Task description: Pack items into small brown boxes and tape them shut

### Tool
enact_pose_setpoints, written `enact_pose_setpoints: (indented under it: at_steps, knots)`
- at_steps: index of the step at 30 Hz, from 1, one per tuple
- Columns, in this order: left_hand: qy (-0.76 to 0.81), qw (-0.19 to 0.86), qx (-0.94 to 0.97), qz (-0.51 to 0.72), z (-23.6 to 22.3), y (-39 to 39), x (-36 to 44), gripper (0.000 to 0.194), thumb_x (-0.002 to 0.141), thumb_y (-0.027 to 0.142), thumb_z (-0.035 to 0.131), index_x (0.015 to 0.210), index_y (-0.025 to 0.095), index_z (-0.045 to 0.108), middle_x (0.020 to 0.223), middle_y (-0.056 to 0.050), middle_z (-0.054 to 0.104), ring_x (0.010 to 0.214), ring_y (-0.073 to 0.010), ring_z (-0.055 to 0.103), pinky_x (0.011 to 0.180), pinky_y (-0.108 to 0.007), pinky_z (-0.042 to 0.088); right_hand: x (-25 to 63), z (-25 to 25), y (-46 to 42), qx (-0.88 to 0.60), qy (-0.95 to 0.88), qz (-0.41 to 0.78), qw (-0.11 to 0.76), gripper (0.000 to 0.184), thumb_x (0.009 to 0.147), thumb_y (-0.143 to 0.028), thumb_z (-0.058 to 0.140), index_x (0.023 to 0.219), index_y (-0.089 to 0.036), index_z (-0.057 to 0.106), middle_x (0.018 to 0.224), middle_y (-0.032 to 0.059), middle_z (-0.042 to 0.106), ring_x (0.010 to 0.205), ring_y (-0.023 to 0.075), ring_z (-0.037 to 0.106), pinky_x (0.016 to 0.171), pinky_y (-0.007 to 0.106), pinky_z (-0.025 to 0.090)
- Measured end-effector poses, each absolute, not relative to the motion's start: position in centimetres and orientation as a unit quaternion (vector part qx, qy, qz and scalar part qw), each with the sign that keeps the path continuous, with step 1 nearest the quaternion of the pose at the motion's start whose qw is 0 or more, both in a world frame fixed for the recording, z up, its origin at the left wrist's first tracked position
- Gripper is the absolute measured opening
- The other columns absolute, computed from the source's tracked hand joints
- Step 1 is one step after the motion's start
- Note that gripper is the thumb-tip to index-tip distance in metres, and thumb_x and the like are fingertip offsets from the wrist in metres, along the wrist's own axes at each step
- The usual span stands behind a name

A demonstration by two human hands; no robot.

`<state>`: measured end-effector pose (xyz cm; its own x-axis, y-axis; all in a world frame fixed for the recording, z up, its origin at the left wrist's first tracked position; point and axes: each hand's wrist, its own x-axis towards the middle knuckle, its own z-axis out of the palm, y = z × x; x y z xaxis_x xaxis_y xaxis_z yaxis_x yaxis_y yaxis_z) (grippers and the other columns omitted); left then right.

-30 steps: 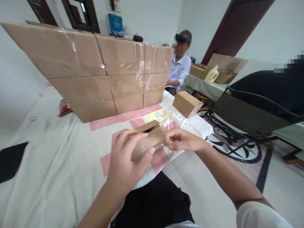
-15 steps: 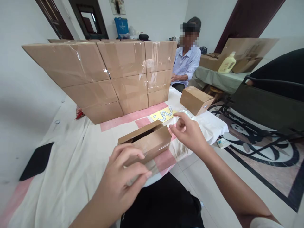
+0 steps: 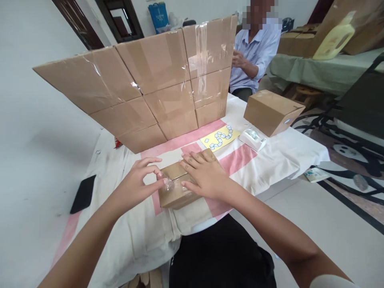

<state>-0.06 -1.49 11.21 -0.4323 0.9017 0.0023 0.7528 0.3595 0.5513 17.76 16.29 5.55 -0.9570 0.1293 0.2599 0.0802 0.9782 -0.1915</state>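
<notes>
Partly hidden box (image 3: 180, 197) beneath flat right hand (image 3: 205, 175), clear tape (image 3: 169, 183) in pinched left hand (image 3: 138, 180).

Part of the small box's (image 3: 177, 197) top is covered by the right hand (image 3: 205, 176), whose palm is hidden. Whether the clear tape (image 3: 168, 183) is pinched or merely touched by the left hand (image 3: 141, 180) cannot be told. Most of the red packet (image 3: 118, 143) is hidden by the stack of boxes (image 3: 168, 60). The co-worker's (image 3: 259, 44) head is blurred and cut off by the top edge. The chair (image 3: 360, 86) is cut off by the right edge. Print on the blue bag (image 3: 159, 17) is too small to be read.
</notes>
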Motion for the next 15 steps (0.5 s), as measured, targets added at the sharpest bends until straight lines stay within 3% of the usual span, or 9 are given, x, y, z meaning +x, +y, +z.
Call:
enact_pose_setpoints:
  at_steps: [4,7,15]
  knots:
    - [0.793,0.143,0.557,0.201,9.7,0.1,-1.3,0.031,0.083,0.054,0.071,0.074,0.026,0.060,0.133,-0.005,0.059,0.141,-0.0298,0.040,0.116,-0.055,0.034,17.9,5.7,16.4,-0.048,-0.984,0.096,0.143,0.066,0.102,-0.057,0.040,0.153,-0.015,0.046,0.160,0.0123,0.043,0.149,0.0359,0.035,0.119,0.055,0.028]
    - [0.775,0.154,0.584,0.186,9.8,0.4,-1.7,0.030,0.082,0.053,0.073,0.078,0.026,0.060,0.139,-0.005,0.054,0.143,-0.0297,0.037,0.115,-0.054,0.035,17.8,5.5,16.4,-0.043,-0.982,0.100,0.152,0.066,0.103,-0.057,0.040,0.152,-0.014,0.047,0.159,0.0129,0.045,0.148,0.0361,0.035,0.119,0.055,0.028]
    - [0.770,0.192,0.570,0.214,13.5,-1.6,1.3,0.024,0.085,0.052,0.071,0.077,0.030,0.065,0.141,0.003,0.054,0.135,-0.0259,0.047,0.111,-0.046,0.039,17.9,5.3,16.6,-0.035,-0.978,0.108,0.177,0.063,0.102,-0.054,0.043,0.149,-0.013,0.051,0.155,0.0138,0.049,0.147,0.0362,0.037,0.117,0.055,0.028]
